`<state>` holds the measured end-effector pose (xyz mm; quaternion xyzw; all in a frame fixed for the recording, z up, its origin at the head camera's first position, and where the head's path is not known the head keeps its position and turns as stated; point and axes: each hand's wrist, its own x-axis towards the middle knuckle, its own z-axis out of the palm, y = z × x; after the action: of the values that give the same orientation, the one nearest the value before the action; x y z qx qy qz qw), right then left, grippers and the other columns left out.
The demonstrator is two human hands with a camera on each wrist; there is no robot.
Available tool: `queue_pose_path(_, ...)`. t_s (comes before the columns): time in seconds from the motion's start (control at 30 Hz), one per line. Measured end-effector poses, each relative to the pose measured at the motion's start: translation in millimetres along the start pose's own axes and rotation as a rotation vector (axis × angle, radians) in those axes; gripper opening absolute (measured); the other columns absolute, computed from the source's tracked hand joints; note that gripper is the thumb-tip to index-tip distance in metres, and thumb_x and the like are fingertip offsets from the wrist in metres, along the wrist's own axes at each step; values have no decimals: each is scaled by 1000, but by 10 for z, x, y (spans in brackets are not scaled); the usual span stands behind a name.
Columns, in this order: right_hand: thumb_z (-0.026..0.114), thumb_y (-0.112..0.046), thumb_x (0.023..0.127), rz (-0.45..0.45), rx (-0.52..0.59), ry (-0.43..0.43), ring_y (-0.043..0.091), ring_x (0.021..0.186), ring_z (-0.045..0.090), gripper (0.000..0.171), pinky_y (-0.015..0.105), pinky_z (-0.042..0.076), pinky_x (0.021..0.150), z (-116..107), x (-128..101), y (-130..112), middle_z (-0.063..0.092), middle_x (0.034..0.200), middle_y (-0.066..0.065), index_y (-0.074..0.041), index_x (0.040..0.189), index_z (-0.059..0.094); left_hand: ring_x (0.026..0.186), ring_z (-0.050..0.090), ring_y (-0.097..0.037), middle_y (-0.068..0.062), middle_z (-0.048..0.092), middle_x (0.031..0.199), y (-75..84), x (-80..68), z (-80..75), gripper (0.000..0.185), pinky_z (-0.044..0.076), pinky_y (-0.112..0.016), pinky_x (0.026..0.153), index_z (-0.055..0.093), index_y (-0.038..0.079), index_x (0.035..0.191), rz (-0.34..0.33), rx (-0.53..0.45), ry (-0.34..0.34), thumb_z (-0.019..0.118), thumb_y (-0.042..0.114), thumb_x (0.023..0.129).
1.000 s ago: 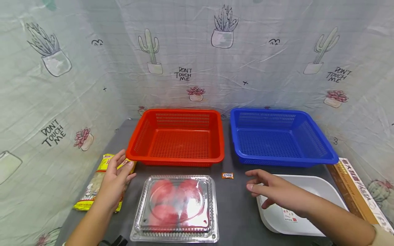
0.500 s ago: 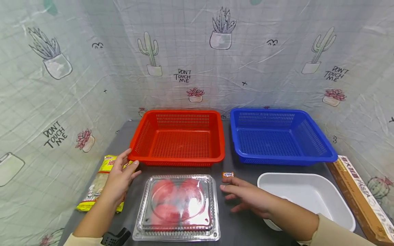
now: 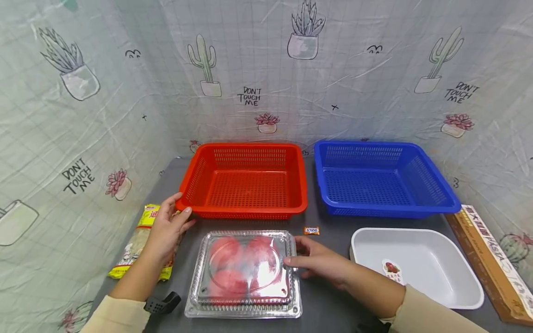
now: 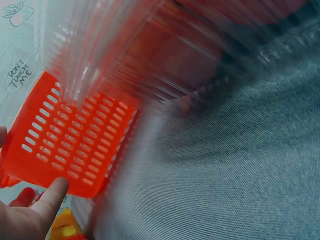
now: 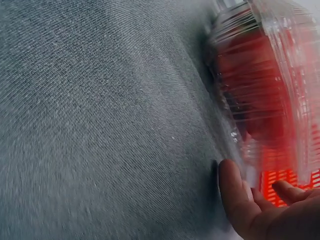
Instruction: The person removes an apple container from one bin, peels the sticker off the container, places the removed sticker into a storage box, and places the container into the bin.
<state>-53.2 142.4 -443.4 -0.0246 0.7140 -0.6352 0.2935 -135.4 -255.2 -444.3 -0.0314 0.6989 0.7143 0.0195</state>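
A clear plastic clamshell box with several red round things inside lies flat on the grey table. My right hand is at its right edge, fingers loosely bent and thumb overlapping the rim. In the right wrist view, the thumb and fingers are spread just below the box's end. My left hand is by the front left corner of the red basket, above a yellow-and-clear food packet. In the left wrist view its thumb overlaps the basket's slotted wall, the fingers partly out of frame.
A blue basket stands at the back right. In front of it sits a white tray with a strawberry sticker. A small orange-wrapped sweet lies between box and baskets. A long pasta box lies along the right edge.
My right hand has moved left from over the white tray, past the sweet, to the clamshell box's right edge. My left hand has shifted slightly right. The camera view has shifted a little.
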Motion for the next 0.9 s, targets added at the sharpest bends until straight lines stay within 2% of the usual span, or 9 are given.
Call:
queue_pose_path(0.17, 79, -31, 96, -22, 5, -19, 23, 110, 62, 73, 39, 55, 86, 46, 42, 40, 63, 131, 12, -1, 155, 46, 130, 55, -18, -13, 24, 171, -42, 12, -5, 68, 57, -38, 101, 24, 14, 167, 13, -34, -4, 60, 13, 110)
queue_pose_path(0.37, 79, -30, 96, -26, 15, 30, 25, 112, 60, 74, 39, 53, 86, 103, 10, 60, 56, 138, 14, -5, 155, 42, 142, 44, -33, -15, 24, 171, -26, 101, -19, 61, 55, -45, 104, 26, 11, 162, 23, -108, -29, 58, 9, 110)
queue_pose_path(0.6, 72, -20, 97, -38, 220, 50, 26, 109, 62, 68, 42, 58, 86, 186, -4, 84, 49, 141, 18, -7, 152, 34, 146, 41, -38, -18, 26, 168, 7, 114, -66, 58, 54, -44, 106, 27, 9, 159, 4, -145, -28, 57, 3, 109)
queue_pose_path(0.9, 66, -18, 98, -34, 382, 58, 26, 107, 66, 69, 48, 60, 84, 166, -87, 82, 45, 137, 13, -17, 151, 22, 136, 50, -30, -13, 33, 162, -72, 111, -2, 56, 59, -37, 99, 32, 13, 158, 20, -190, 25, 58, 5, 109)
